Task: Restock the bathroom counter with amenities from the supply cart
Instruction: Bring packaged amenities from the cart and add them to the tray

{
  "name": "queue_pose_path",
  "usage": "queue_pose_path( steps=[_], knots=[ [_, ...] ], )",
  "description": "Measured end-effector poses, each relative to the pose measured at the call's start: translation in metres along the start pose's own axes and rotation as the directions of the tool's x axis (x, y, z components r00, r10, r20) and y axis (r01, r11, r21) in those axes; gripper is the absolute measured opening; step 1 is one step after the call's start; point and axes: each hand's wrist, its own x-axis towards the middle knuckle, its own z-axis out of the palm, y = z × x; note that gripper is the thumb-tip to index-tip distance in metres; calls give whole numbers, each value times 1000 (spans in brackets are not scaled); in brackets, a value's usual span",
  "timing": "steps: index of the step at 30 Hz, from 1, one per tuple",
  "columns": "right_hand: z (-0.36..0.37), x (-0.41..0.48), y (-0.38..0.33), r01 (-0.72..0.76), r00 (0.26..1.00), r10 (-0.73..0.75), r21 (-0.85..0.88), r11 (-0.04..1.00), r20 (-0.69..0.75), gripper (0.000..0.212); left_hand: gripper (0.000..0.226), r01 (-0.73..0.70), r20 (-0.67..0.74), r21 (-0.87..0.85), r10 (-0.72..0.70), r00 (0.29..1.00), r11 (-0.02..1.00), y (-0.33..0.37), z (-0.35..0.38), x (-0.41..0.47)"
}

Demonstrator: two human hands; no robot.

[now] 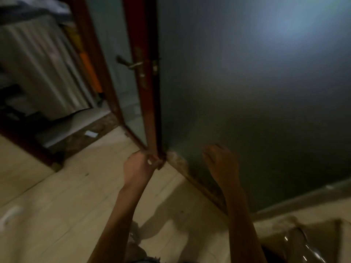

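The view is dim and blurred. No supply cart or amenities can be made out. My left hand [139,165] is stretched forward with its fingers curled, and in the image it overlaps the bottom corner of the red-brown door [150,103]. A small pale spot and a dark bit show at its fingertips; the blur hides whether it holds anything. My right hand [221,164] hangs in front of the frosted glass wall [247,92], fingers loosely curled and holding nothing.
The door stands ajar, with a metal lever handle [131,63]. The doorway at the left opens on a darker room with pale striped fabric [41,69]. Beige floor tiles [66,202] lie below. A shiny object [303,243] sits at the lower right corner.
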Motion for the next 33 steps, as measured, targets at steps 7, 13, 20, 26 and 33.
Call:
queue_pose_path(
  steps=[7, 13, 20, 26, 33],
  knots=[
    [107, 97, -157, 236, 953, -262, 169, 957, 153, 16, 7, 226, -154, 8, -222, 963, 974, -135, -91, 59],
    [195, 161, -285, 351, 894, -378, 148, 924, 241, 20, 12, 319, -231, -63, -325, 917, 946, -239, -155, 113],
    [266, 196, -382, 410, 817, -471, 238, 880, 333, 19, 15, 414, -261, -72, -418, 870, 908, -328, -190, 140],
    [322, 234, -432, 480, 740, -522, 212, 851, 424, 21, 18, 519, -199, -36, -515, 834, 854, -382, -197, 165],
    [395, 322, -503, 496, 656, -570, 287, 820, 496, 19, 19, 574, -255, 2, -555, 792, 819, -442, -232, 256]
  ],
)
